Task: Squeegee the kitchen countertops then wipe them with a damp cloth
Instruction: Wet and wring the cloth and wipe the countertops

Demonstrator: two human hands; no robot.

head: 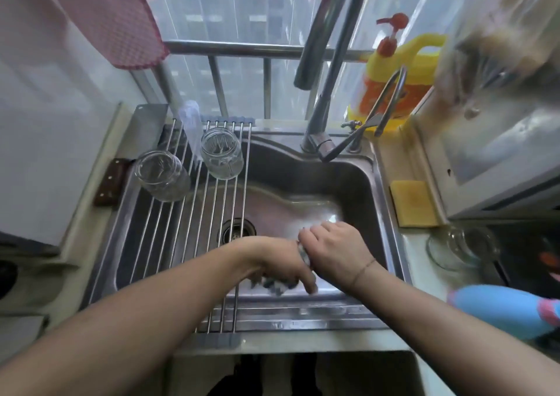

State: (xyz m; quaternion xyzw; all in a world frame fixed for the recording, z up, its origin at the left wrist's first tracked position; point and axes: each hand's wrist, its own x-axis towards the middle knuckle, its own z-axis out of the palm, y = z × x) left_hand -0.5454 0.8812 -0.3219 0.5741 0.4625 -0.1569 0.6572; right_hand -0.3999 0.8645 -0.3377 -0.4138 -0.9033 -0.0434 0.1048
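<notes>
**Fig.: Both hands wringing a cloth over the sink**

Near edge: pale tabletop (303, 342) runs along the front of a stainless sink (391, 213). A blue object w/ pink patterned end (503, 312) lies on the tabletop at lower right, partly cut off by the frame edge.

Centre: both forearms reach in over the sink basin. L hand (278, 262) has its fingers curled down around the lower end of a wet, patterned cloth (280, 286); R hand (333, 250), thin bracelet at the wrist, grips the upper end of the same cloth, fingers wrapped tight. Cloth is bunched into a twisted roll between the two hands, above the basin's front right part; pattern blurred, details not readable. Drain strainer (236, 232) sits just beyond the L hand.

Mid: roll-up rod rack (194, 213) spans the L half of the sink. Two clear glass jars on it: one (162, 175) at the rack's L edge, one (221, 153) farther back. Yellow sponge (413, 203) lies on the tabletop R of the sink; a clear glass jar (462, 248) nearer, beside it.

Far: gooseneck faucet (327, 62) rises behind the basin, lever handle to its R. Yellow pump bottle of detergent (397, 74) stands on the sill behind it. Window w/ metal rails (242, 50) beyond; pink checked cloth (121, 16) hangs at upper L.
</notes>
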